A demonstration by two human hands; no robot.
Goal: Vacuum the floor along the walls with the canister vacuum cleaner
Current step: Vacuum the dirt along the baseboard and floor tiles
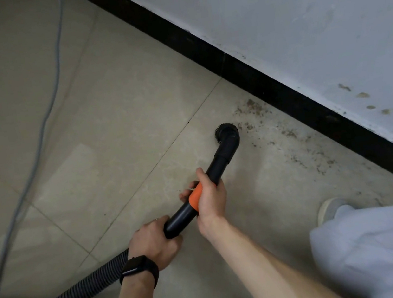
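Both hands grip one black wand (219,168): left hand (154,243) curled round its rear end by the ribbed hose (84,289), right hand (210,198) wrapped on the orange collar (194,197). Its round brush nozzle (226,132) meets the tile floor (112,135) beside debris (254,110) along the black baseboard (256,82). One grey cable (42,120) lies left, one shoe (330,208) right.

2 bare forearms reach forward and down. The left grip (154,243) and, just ahead, the right grip (210,198) each curl round the wand (182,217).
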